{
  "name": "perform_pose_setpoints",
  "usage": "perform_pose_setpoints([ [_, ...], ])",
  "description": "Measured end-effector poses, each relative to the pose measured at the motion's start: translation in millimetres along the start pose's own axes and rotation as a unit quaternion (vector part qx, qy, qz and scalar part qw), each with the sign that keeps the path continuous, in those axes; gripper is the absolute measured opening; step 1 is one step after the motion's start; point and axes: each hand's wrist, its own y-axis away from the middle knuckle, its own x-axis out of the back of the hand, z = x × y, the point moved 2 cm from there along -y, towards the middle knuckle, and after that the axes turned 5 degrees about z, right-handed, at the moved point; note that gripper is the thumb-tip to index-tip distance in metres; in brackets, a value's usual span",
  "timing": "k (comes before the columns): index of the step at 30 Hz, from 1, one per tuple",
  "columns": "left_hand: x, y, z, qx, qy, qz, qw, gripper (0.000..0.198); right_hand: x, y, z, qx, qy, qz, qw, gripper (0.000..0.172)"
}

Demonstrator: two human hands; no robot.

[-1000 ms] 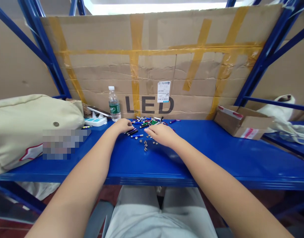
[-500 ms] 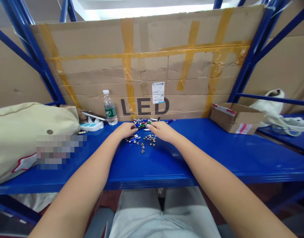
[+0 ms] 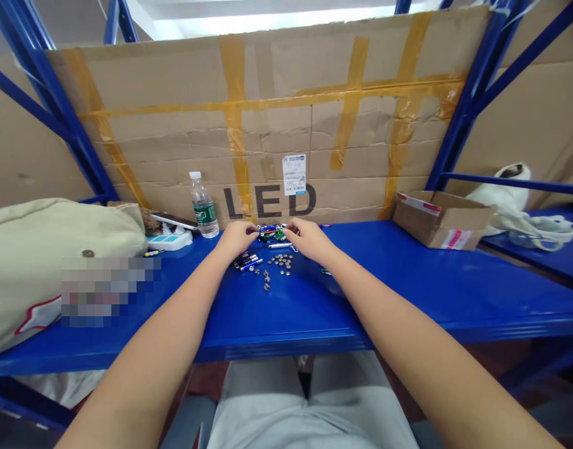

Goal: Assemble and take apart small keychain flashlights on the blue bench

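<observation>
My left hand (image 3: 238,239) is at the left edge of a pile of small coloured metal tubes (image 3: 270,232), its fingers closed together; anything between them is too small to name. At the pile's right side my right hand (image 3: 307,238) has its fingers pinched, and what they hold is hidden. A silver tube (image 3: 280,246) lies in front of the pile between the hands. Several dark and blue tubes (image 3: 249,262) lie side by side below my left hand. Small round silver pieces (image 3: 284,260) are scattered nearer to me, with a few more (image 3: 266,280) in a short row.
A water bottle (image 3: 204,209) and a white power strip (image 3: 170,241) stand at the back left, beside a cream bag (image 3: 62,237). An open cardboard box (image 3: 440,221) sits at the right. Taped cardboard (image 3: 174,149) rises behind the blue table (image 3: 277,324).
Both hands have drawn slightly apart over the pile. The green tube that was between them is lower in the pile, and the silver tube shows more fully. The view has shifted a little.
</observation>
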Motion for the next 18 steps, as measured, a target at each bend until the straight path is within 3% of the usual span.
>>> perform_pose_setpoints([
  [3, 19.7, 9, 12, 0.011, 0.099, 0.064, 0.993, 0.019, -4, 0, 3, -0.012, -0.047, -0.009, 0.999, 0.033],
  [6, 29.1, 16, 26, 0.000, 0.179, 0.066, 0.982, 0.022, -7, 2, -1, 0.009, -0.073, -0.039, 0.997, 0.046],
  [11, 28.7, 19, 36, -0.006, 0.264, 0.038, 0.964, 0.024, -8, 3, -8, 0.027, -0.075, -0.088, 0.993, 0.009],
  [18, 27.3, 16, 24, 0.013, 0.262, 0.067, 0.963, 0.025, -6, 5, -8, -0.022, -0.110, -0.131, 0.985, 0.022],
])
